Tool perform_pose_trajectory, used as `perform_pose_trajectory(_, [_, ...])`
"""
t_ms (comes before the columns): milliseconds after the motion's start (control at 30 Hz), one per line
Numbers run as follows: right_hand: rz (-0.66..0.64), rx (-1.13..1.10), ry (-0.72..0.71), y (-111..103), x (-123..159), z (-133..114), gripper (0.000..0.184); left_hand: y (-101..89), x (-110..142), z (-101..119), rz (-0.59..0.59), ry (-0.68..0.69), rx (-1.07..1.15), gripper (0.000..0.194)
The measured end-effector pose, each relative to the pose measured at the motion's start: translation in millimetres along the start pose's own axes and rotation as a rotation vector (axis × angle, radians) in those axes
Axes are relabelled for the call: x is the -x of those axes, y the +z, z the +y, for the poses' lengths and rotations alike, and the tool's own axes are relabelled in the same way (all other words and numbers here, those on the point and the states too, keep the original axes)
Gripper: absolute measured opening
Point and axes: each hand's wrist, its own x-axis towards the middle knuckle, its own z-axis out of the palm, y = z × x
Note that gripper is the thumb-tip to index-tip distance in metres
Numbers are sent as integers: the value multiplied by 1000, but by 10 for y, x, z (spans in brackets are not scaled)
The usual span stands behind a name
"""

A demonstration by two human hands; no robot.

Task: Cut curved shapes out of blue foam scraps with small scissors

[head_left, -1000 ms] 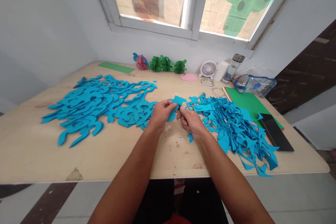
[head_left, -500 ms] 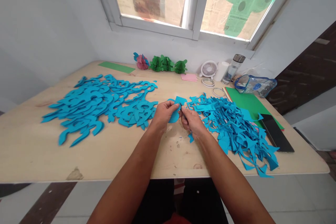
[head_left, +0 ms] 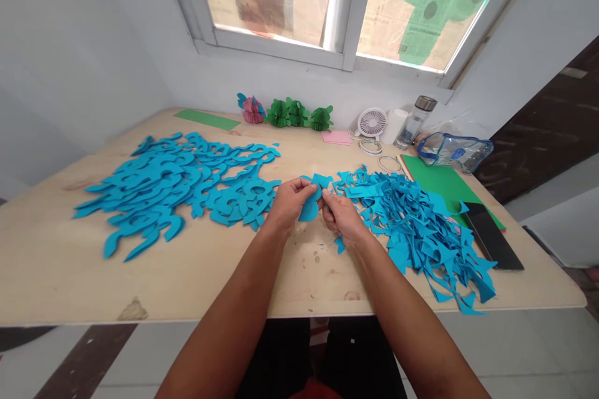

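Observation:
My left hand [head_left: 289,202] pinches a blue paper piece [head_left: 312,198] above the middle of the wooden table [head_left: 196,274]. My right hand [head_left: 340,215] is closed right beside it, fingers curled round a small tool that I cannot make out, its tip at the paper's edge. To the left lies a wide spread of cut blue curly shapes [head_left: 173,184]. A heap of blue offcuts [head_left: 416,224] sits to the right of my right hand.
Along the back wall stand green and pink paper decorations [head_left: 285,113], a small white fan [head_left: 371,123], a bottle [head_left: 414,121] and a clear pouch [head_left: 453,151]. Green sheets [head_left: 437,179] and a black phone [head_left: 491,235] lie at right. Tape rings [head_left: 379,156] rest behind the offcuts.
The blue piece has turned a little in my left hand, and my right hand has edged closer to it. Everything else on the table is unchanged.

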Motion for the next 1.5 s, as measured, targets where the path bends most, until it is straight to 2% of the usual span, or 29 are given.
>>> perform_pose_trajectory(167, [10,-7,-20,1,-10,23,45,0,-15,-27,-38,1,-4,21])
perform_pose_trajectory(600, [24,-14,-51,9,-18,42,46,0,-41,-69,-42,-23,11,28])
perform_pose_trajectory(867, [2,8,-34,8,-13,37,47,-22,-31,-39,-13,33,-18,22])
perform_pose_trajectory(1033, [23,-17,-20,21,-1,14,49,-24,-38,-60,-64,7,-22,27])
perform_pose_trajectory(1500, [25,-27,-45,20,-14,34,52,-1,-27,-61,-71,-40,53,30])
